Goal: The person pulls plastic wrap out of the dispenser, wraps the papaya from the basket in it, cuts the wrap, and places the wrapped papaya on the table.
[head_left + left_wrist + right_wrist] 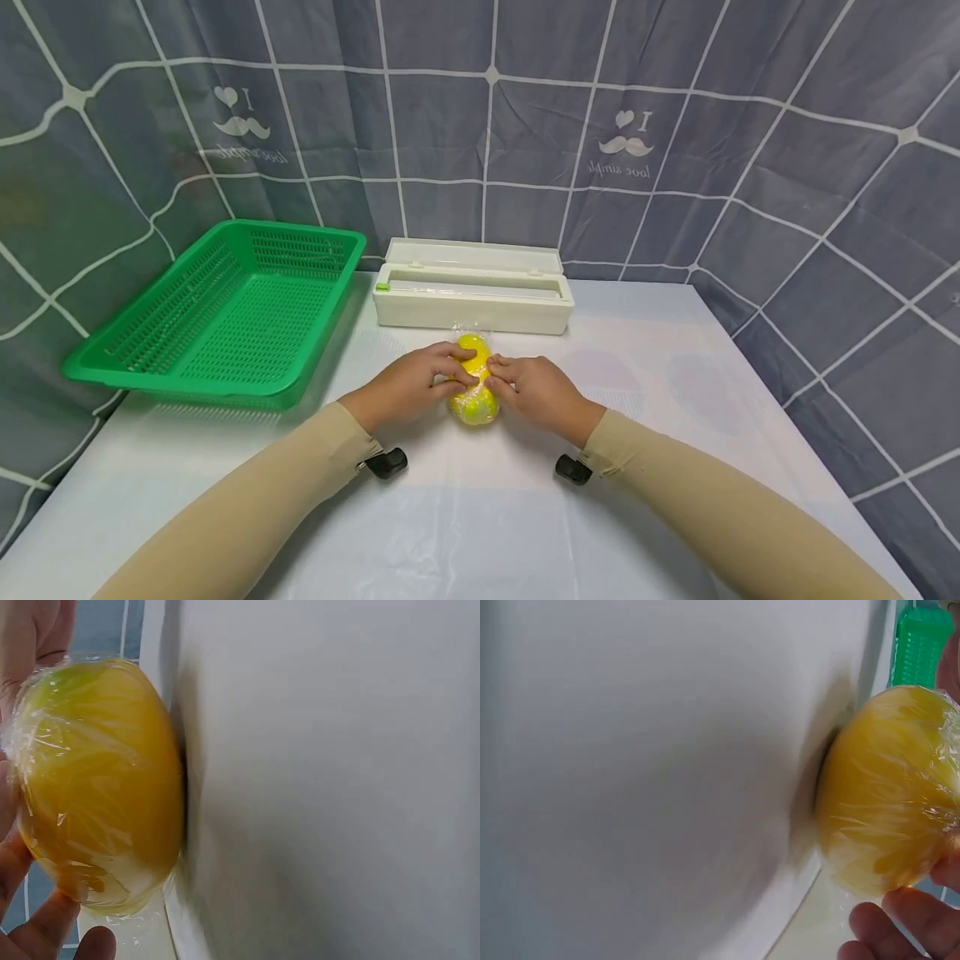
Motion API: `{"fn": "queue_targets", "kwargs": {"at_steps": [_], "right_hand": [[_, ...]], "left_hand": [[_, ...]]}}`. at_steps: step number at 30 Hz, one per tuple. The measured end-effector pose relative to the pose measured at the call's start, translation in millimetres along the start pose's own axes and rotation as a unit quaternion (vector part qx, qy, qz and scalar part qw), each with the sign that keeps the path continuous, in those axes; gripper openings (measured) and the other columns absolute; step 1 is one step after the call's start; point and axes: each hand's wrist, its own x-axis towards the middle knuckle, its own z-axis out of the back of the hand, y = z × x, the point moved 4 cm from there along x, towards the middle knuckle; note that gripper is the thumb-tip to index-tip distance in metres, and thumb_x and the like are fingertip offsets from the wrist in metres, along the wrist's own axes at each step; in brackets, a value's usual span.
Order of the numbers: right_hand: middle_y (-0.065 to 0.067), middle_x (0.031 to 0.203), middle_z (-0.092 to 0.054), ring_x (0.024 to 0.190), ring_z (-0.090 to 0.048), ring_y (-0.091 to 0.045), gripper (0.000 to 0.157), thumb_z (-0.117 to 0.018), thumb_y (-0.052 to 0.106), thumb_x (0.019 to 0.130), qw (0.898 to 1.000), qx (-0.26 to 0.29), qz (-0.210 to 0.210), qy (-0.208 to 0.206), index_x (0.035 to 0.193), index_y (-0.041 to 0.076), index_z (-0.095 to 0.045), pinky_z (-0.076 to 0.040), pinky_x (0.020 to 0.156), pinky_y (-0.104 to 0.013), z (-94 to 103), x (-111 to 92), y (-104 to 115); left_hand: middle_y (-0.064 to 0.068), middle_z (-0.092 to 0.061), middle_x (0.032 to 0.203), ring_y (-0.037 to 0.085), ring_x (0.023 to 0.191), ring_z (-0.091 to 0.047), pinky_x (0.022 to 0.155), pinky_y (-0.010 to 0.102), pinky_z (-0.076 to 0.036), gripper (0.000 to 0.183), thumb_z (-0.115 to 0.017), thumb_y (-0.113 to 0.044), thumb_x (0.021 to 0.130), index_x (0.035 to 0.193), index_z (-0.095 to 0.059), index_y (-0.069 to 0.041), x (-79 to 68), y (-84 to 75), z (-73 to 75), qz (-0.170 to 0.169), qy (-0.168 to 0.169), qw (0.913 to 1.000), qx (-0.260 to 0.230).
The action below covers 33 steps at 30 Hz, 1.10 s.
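A smooth yellow fruit or vegetable (476, 408) with a greenish patch stands on the white table between the hands, wrapped in clear cling film (471, 328). I cannot tell its exact kind. The left hand (412, 382) holds it from the left, fingers bent over its wrapped top side. From the right, the right hand (546, 395) pinches the film against it with thumb and forefinger. In the left wrist view the wrapped yellow piece (105, 787) shows creased, shiny film. The right wrist view shows film gathered near the fingers on the same piece (885, 795).
Just behind the hands sits a white cling film box (472, 315), its lid raised and a roll (472, 289) inside. A green slotted basket (187, 385) stands at the left. Grey checked cloth (435, 125) hangs behind the table (465, 533).
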Motion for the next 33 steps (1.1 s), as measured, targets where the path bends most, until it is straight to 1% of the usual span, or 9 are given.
{"fn": "queue_targets", "kwargs": {"at_steps": [2, 8, 10, 13, 17, 20, 27, 30, 33], "right_hand": [[-0.013, 0.141, -0.067, 0.134, -0.064, -0.031, 0.042, -0.066, 0.028, 0.105, 1.000, -0.010, 0.007, -0.007, 0.139, 0.004, -0.066, -0.051, 0.113, -0.049, 1.2, 0.3, 1.3], [-0.015, 0.141, -0.068, 0.129, -0.068, -0.032, 0.050, -0.070, 0.026, 0.103, 1.000, 0.008, 0.004, -0.026, 0.149, 0.011, -0.059, -0.054, 0.108, -0.050, 2.6, -0.8, 1.4], [-0.015, 0.143, -0.066, 0.130, -0.067, -0.032, 0.048, -0.069, 0.026, 0.103, 1.000, 0.004, 0.011, -0.026, 0.148, 0.013, -0.061, -0.055, 0.108, -0.050, 2.4, -0.8, 2.6], [-0.014, 0.151, -0.060, 0.137, -0.061, -0.033, 0.040, -0.066, 0.024, 0.105, 1.000, -0.001, 0.021, -0.011, 0.142, 0.011, -0.065, -0.051, 0.113, -0.051, 1.2, -0.5, 4.7], [-0.013, 0.156, -0.054, 0.143, -0.056, -0.035, 0.041, -0.064, 0.027, 0.106, 0.999, 0.030, 0.000, 0.011, 0.144, 0.010, -0.063, -0.046, 0.117, -0.053, -0.5, -0.2, 2.9], [-0.012, 0.155, -0.056, 0.143, -0.056, -0.034, 0.043, -0.068, 0.030, 0.104, 0.998, 0.055, -0.015, 0.007, 0.142, 0.011, -0.064, -0.046, 0.118, -0.053, 0.6, 0.4, 1.2], [-0.012, 0.149, -0.061, 0.140, -0.059, -0.034, 0.044, -0.073, 0.032, 0.100, 0.996, 0.078, -0.032, -0.010, 0.137, 0.010, -0.068, -0.049, 0.114, -0.053, 1.8, 1.4, 2.5], [-0.012, 0.149, -0.061, 0.140, -0.059, -0.034, 0.048, -0.076, 0.034, 0.098, 0.996, 0.082, -0.036, -0.011, 0.137, 0.009, -0.068, -0.049, 0.115, -0.053, 1.8, 1.5, 3.0], [-0.015, 0.147, -0.062, 0.138, -0.061, -0.035, 0.052, -0.078, 0.036, 0.096, 0.997, 0.067, -0.025, -0.011, 0.137, 0.006, -0.067, -0.050, 0.114, -0.052, 1.5, 1.9, 5.5]], "left_hand": [[0.006, -0.063, 0.149, 0.032, 0.149, -0.049, 0.121, 0.052, -0.043, 0.016, -0.076, -0.019, 0.097, 0.112, -0.082, -0.019, 1.4, 0.2, 1.4, 0.013, -0.002, 0.9999, -0.008], [0.002, -0.065, 0.147, 0.029, 0.145, -0.053, 0.120, 0.051, -0.044, 0.009, -0.079, -0.021, 0.095, 0.103, -0.081, -0.024, 5.0, 4.8, 3.8, 0.041, -0.003, 0.9985, -0.035], [0.001, -0.064, 0.149, 0.030, 0.149, -0.049, 0.122, 0.052, -0.041, 0.009, -0.078, -0.022, 0.096, 0.104, -0.081, -0.024, 4.4, 6.8, 3.8, 0.040, 0.002, 0.9984, -0.039], [0.000, -0.061, 0.153, 0.029, 0.155, -0.042, 0.124, 0.052, -0.038, 0.015, -0.078, -0.024, 0.096, 0.110, -0.082, -0.023, 1.4, 10.6, 3.8, 0.032, 0.014, 0.9985, -0.043], [0.000, -0.058, 0.156, 0.029, 0.155, -0.042, 0.123, 0.051, -0.040, 0.021, -0.078, -0.024, 0.096, 0.116, -0.081, -0.022, -1.5, 14.2, 3.5, 0.010, 0.019, 0.9994, -0.027], [0.002, -0.059, 0.155, 0.030, 0.152, -0.046, 0.121, 0.051, -0.042, 0.022, -0.077, -0.021, 0.096, 0.117, -0.081, -0.022, -0.8, 12.9, 2.8, 0.000, 0.016, 0.9999, -0.006], [0.002, -0.062, 0.152, 0.031, 0.149, -0.050, 0.120, 0.052, -0.043, 0.023, -0.075, -0.017, 0.098, 0.119, -0.082, -0.023, -0.2, 8.3, 4.7, 0.013, 0.006, 0.9999, 0.004], [0.002, -0.063, 0.150, 0.030, 0.149, -0.051, 0.120, 0.052, -0.043, 0.021, -0.076, -0.016, 0.097, 0.116, -0.083, -0.022, 0.4, 7.9, 4.7, 0.021, -0.002, 0.9998, -0.005], [0.001, -0.065, 0.148, 0.030, 0.148, -0.052, 0.120, 0.052, -0.043, 0.018, -0.078, -0.016, 0.095, 0.111, -0.083, -0.022, 0.6, 8.2, 5.3, 0.037, -0.008, 0.9990, -0.022]]}}
